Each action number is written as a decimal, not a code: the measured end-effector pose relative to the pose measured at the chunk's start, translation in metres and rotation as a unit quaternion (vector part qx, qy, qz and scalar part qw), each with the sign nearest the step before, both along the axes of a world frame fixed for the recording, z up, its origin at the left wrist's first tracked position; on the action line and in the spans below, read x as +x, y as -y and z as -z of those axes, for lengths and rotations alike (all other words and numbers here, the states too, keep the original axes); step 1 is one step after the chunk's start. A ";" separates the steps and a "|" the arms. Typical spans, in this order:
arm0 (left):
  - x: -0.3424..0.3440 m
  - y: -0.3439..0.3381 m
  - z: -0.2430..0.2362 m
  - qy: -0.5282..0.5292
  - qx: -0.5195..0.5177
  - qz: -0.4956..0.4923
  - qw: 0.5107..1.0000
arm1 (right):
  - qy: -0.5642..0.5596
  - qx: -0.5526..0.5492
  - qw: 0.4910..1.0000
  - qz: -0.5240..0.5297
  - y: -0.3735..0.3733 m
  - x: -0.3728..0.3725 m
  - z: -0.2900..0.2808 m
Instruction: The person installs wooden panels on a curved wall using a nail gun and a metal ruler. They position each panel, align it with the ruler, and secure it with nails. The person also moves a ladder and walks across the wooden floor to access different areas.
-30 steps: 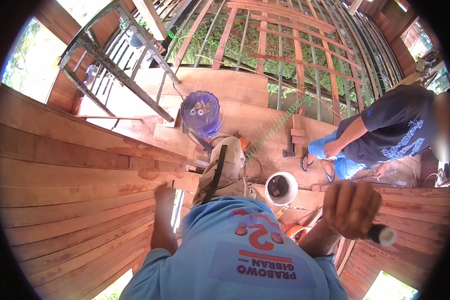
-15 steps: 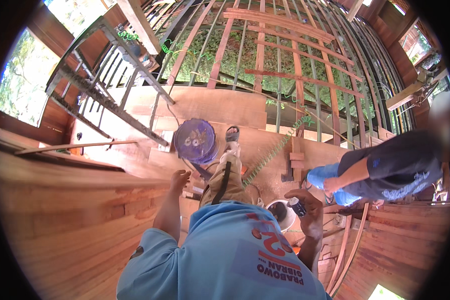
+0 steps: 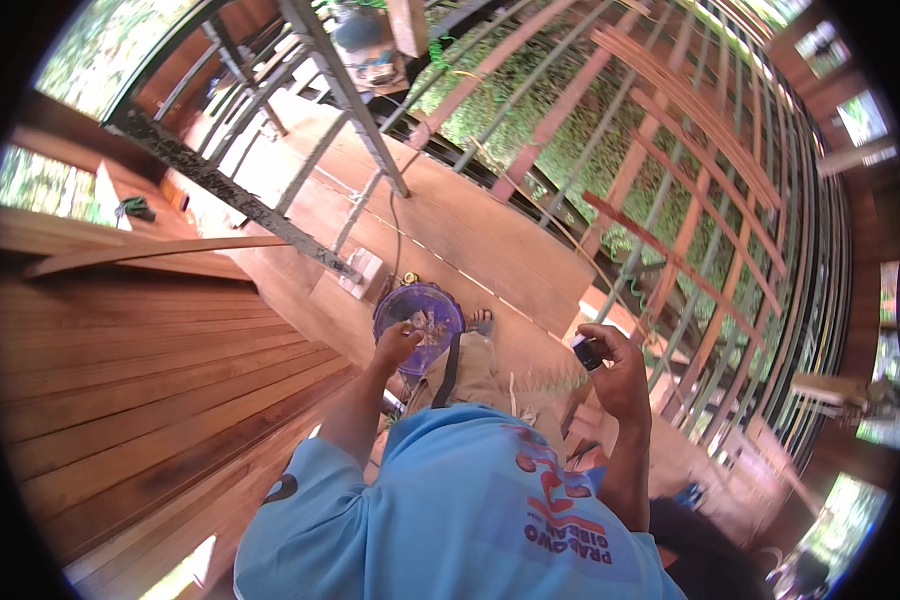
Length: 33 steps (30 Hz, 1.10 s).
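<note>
My left hand [image 3: 400, 342] has its fingers curled over the purple bucket [image 3: 392, 304], which has small pieces lying in it; whether it touches these or holds anything is hidden. A short dark cylinder with a pale end [image 3: 588, 350] is gripped in my right hand [image 3: 618, 362], raised to the right of the bucket. Below the hands are my khaki trouser leg [image 3: 450, 375] and blue shirt, with a sandaled foot [image 3: 480, 320] beside the bucket.
A paint-spattered metal frame [image 3: 225, 200] stands upper left on plywood flooring [image 3: 510, 275]. Slatted joists [image 3: 670, 130] with greenery beneath span the upper right, near a green coiled hose [image 3: 550, 385]. A co-worker's dark shirt [image 3: 705, 545] shows at lower right. A loose plank [image 3: 150, 250] lies left.
The view has swung right, putting the co-worker at the lower edge. My left hand has risen to the bucket; my right hand is higher, its cylinder now turned leftward.
</note>
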<state>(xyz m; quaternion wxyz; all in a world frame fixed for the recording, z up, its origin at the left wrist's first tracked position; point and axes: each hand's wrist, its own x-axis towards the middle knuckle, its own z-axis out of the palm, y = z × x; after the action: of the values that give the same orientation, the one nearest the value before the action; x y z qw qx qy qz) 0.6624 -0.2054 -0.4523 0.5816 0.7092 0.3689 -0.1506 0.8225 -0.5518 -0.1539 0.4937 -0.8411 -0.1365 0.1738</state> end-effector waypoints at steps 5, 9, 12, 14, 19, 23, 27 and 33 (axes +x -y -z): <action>-0.009 -0.012 -0.019 -0.002 -0.021 -0.189 0.982 | -0.044 -0.012 0.992 -0.116 -0.072 0.083 0.001; -0.048 0.002 -0.011 -0.026 -0.043 -0.356 0.933 | -0.107 -0.006 0.955 -0.276 -0.129 0.126 0.017; -0.077 0.029 -0.005 -0.061 -0.094 -0.496 0.861 | -0.144 -0.005 0.911 -0.387 -0.175 0.152 0.040; -0.086 0.056 -0.001 -0.053 -0.096 -0.586 0.803 | -0.188 -0.050 0.880 -0.433 -0.206 0.168 0.058; -0.077 0.137 0.010 -0.064 -0.125 -0.709 0.691 | -0.145 -0.160 0.758 -0.616 -0.283 0.214 0.089; -0.012 0.202 0.004 -0.086 -0.088 -0.737 0.665 | -0.062 -0.247 0.687 -0.681 -0.329 0.247 0.101; 0.057 0.241 -0.008 -0.106 -0.126 -0.744 0.647 | 0.014 -0.225 0.635 -0.739 -0.369 0.261 0.114; 0.079 0.269 -0.007 -0.073 -0.178 -0.748 0.635 | 0.026 -0.158 0.619 -0.769 -0.401 0.236 0.123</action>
<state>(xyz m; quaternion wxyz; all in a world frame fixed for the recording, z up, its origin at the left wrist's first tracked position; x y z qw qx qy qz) 0.7416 -0.4747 -0.4456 0.5816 0.0598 0.7804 0.2217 1.0589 -0.1508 -0.2767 0.0354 -0.4986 -0.7165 0.4866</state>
